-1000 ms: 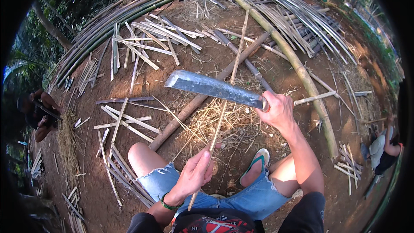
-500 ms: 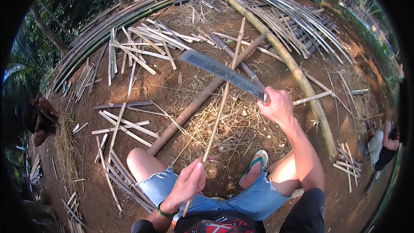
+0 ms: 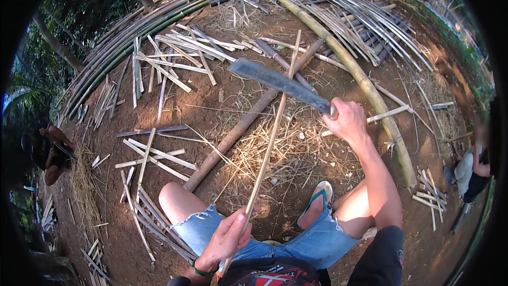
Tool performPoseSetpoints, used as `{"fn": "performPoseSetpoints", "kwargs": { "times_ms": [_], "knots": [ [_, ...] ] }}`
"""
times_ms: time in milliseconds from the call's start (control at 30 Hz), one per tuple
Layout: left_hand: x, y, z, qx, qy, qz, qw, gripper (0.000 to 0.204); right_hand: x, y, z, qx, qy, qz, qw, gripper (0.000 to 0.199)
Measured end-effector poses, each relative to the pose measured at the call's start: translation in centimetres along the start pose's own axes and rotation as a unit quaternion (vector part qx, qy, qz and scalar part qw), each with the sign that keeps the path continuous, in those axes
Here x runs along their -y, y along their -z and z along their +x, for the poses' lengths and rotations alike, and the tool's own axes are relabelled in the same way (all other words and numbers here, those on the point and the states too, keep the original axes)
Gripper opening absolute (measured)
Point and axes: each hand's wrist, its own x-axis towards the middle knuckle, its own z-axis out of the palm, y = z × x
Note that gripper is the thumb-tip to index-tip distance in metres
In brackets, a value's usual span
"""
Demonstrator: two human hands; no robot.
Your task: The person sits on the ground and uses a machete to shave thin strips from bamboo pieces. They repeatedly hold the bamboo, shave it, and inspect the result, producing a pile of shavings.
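My left hand (image 3: pixel 228 237) is closed round the lower part of a long bamboo strip (image 3: pixel 269 151), thumb along it. The strip slants up and away from my lap, and its far end appears over a brown pole (image 3: pixel 233 139) lying on the ground. In my right hand (image 3: pixel 346 122) is the handle of a machete (image 3: pixel 280 84). The machete's broad dark blade points left and crosses the upper part of the strip; whether they touch I cannot tell. Most of the handle is hidden in my fingers.
Thin shavings (image 3: pixel 280 148) cover the ground before me. Split bamboo strips (image 3: pixel 185 47) lie in loose piles at left and far right. A thick bamboo pole (image 3: pixel 365 82) runs along the right. People sit at the left edge (image 3: pixel 50 151) and right edge (image 3: pixel 468 175).
The machete and my right hand have shifted slightly to the right. The strip's far end has come a little lower in the view. Both hands keep their grip.
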Motion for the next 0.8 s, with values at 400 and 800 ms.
{"fn": "performPoseSetpoints", "kwargs": {
  "times_ms": [400, 800],
  "knots": [
    [4.1, -1.2, 4.6, -0.112, -0.129, 0.294, 0.94, 0.042, 4.3, -0.3, -1.1, -0.019, -0.165, 0.585, 0.794, 0.031],
    [11.2, -0.6, 11.9, -0.183, -0.285, 0.334, 0.879, 0.048, 5.3, -0.2, -1.0, -0.06, -0.19, 0.679, 0.707, 0.018]
  ]
}}
